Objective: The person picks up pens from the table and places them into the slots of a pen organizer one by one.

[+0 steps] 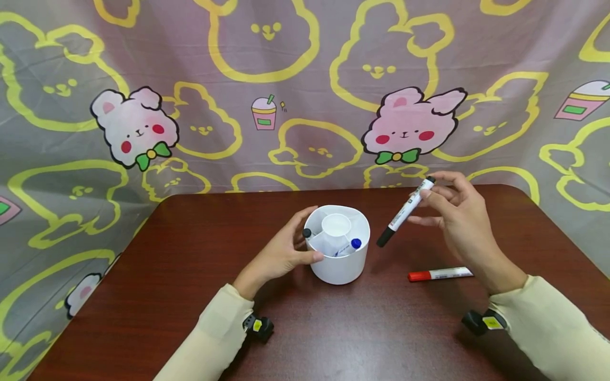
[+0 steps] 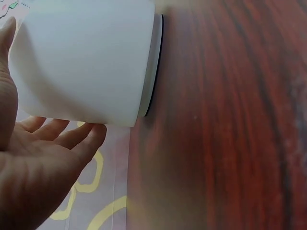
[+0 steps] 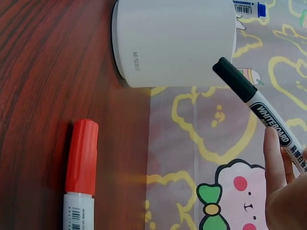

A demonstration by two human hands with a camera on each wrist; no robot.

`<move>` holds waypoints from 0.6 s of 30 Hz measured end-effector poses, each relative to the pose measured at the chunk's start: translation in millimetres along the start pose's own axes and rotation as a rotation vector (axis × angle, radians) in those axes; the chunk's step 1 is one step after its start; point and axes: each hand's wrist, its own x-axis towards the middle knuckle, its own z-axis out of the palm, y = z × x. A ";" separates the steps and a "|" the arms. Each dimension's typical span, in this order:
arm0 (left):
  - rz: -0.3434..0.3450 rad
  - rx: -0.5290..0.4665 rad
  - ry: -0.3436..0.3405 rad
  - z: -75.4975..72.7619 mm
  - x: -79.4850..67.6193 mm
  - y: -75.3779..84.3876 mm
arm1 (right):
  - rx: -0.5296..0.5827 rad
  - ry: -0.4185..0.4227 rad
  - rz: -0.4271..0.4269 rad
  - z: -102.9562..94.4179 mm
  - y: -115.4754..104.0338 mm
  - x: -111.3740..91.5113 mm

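Note:
A round white pen holder [image 1: 338,271] with inner compartments stands on the table. My left hand [image 1: 278,248] holds its left side, thumb at the front rim and fingers round the back. Inside lean a marker with a blue end [image 1: 356,243] and another with a black end [image 1: 307,233]. To the right of the holder, my right hand [image 1: 464,225] pinches a black whiteboard marker [image 1: 406,211] near its upper end. That marker is tilted in the air, its black cap [image 3: 235,79] pointing down toward the holder. Below the right hand lies a red-capped marker [image 1: 440,273], partly hidden by the wrist.
The dark reddish wooden table [image 1: 200,238] reaches back to a patterned curtain [image 1: 305,106] with yellow outlines and cartoon heads. Each wrist wears a small black camera on a strap, the left one [image 1: 259,326] low over the table.

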 end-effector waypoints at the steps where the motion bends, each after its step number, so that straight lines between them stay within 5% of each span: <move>1: -0.002 0.007 0.002 0.5 0.3 -0.4 | 0.011 0.000 0.001 0.2 -0.2 0.1; 18: -0.001 0.078 0.030 8.4 2.9 0.7 | 0.087 -0.014 -0.005 11.6 -0.1 1.1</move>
